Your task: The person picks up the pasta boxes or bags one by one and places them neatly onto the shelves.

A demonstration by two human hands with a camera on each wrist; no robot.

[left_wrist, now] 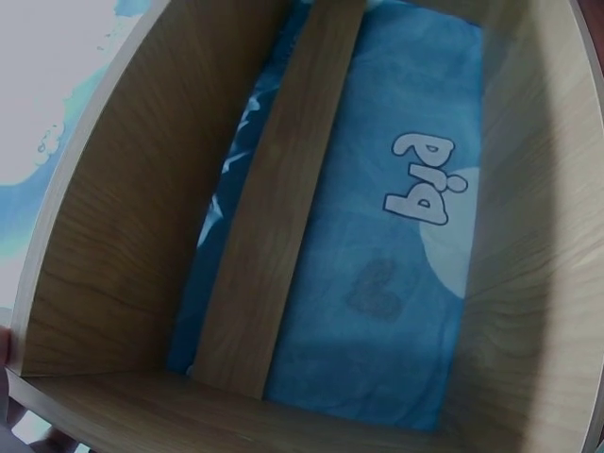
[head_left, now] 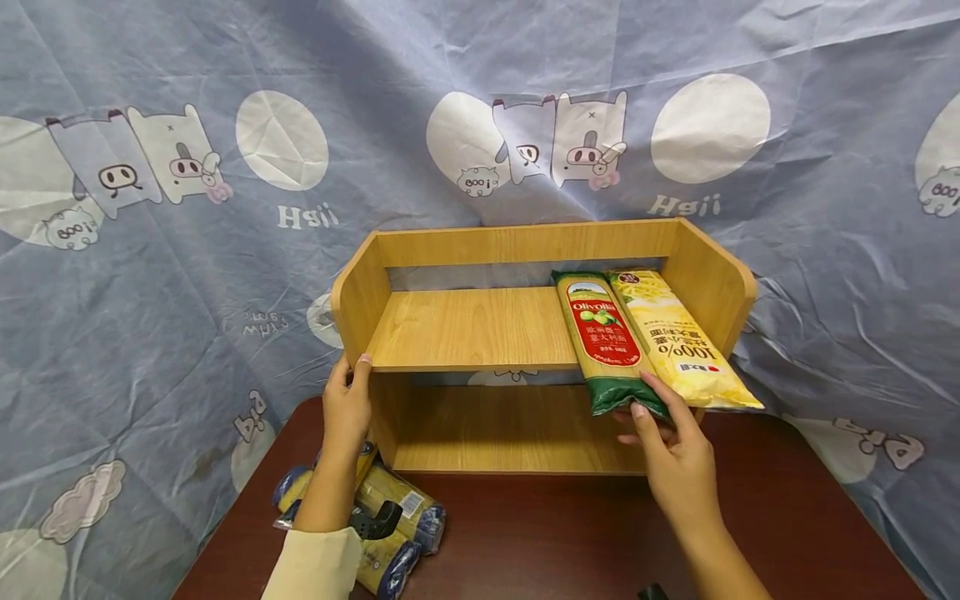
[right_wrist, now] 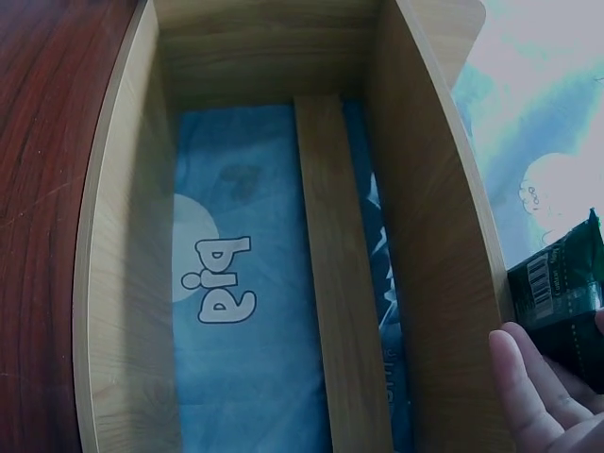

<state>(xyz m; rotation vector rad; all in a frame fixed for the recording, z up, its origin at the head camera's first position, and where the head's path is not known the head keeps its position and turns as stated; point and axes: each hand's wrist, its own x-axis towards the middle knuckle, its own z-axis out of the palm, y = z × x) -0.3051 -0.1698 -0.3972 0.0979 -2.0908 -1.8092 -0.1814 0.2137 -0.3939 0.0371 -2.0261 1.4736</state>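
A two-tier wooden shelf [head_left: 480, 329] stands on the table. My left hand [head_left: 347, 408] grips its left side at the front corner of the upper board, thumb in front. On the right of that board lies a red, gold and green pack of spaghetti [head_left: 600, 333], its green end sticking out past the front edge. My right hand [head_left: 678, 458] holds this end, with fingers above and below it. In the right wrist view the green end [right_wrist: 557, 283] is beside the fingers. Right next to it lies a yellow pasta pack [head_left: 675, 342], against the shelf's right side.
Several yellow packs with blue ends [head_left: 405, 508] lie on the dark red table [head_left: 540, 533], left of the shelf and partly behind my left forearm. A printed blue-grey cloth [head_left: 480, 67] hangs behind. In the left wrist view a wooden crossbar [left_wrist: 274, 208] spans the lower tier's back.
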